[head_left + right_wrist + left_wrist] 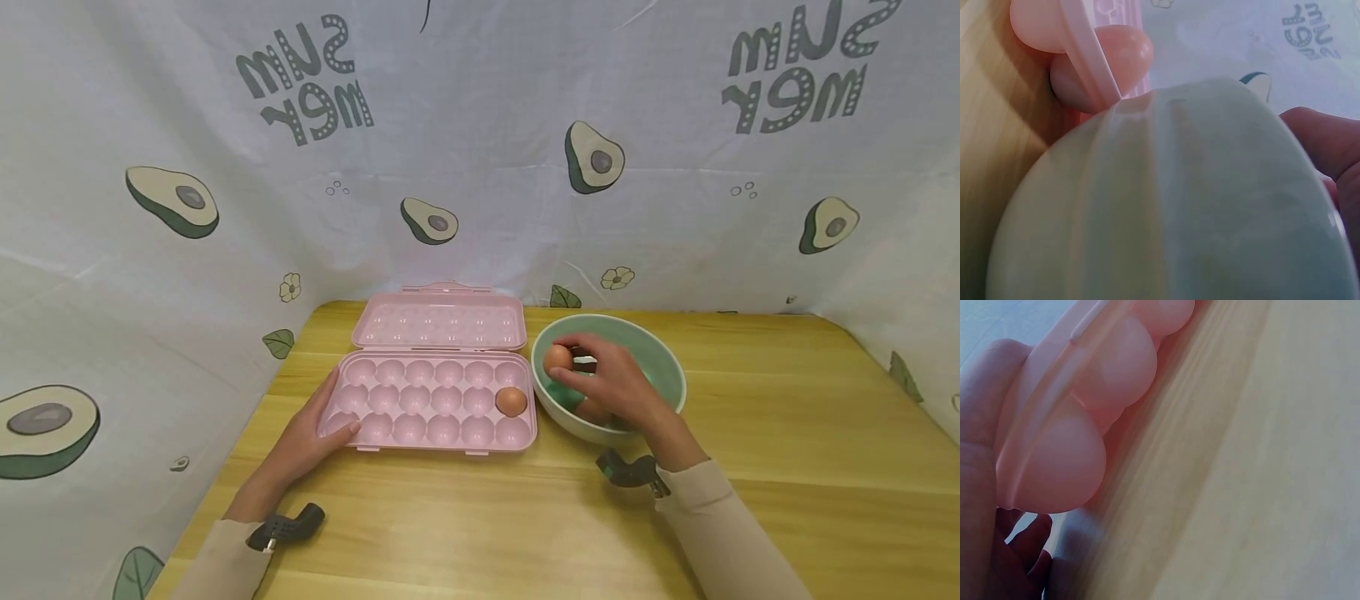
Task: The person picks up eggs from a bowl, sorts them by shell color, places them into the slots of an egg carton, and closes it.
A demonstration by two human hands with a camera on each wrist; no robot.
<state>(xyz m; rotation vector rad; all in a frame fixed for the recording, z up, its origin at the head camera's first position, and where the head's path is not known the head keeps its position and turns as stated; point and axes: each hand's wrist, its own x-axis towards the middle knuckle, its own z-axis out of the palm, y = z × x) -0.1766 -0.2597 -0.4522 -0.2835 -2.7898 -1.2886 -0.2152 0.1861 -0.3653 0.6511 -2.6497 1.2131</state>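
My left hand [300, 437] grips the left end of a pink egg carton [472, 445], thumb over its near left corner. In the left wrist view, fingers [1030, 540] show below the carton's rounded cups [1060, 465]. The carton lies with its lid [438, 310] open. One brown egg [512, 402] sits in the middle row, at the right end. My right hand [618, 379] pinches another brown egg [557, 359] over the left part of a pale green bowl [675, 367]. Under that hand, a brown egg [591, 412] is partly visible in the bowl.
Both containers stand on a wooden table [780, 417], the bowl close against the carton's right side. A white cloth [495, 167] with avocado prints hangs behind and to the sides. Dark wrist mounts [288, 527] sit on both forearms.
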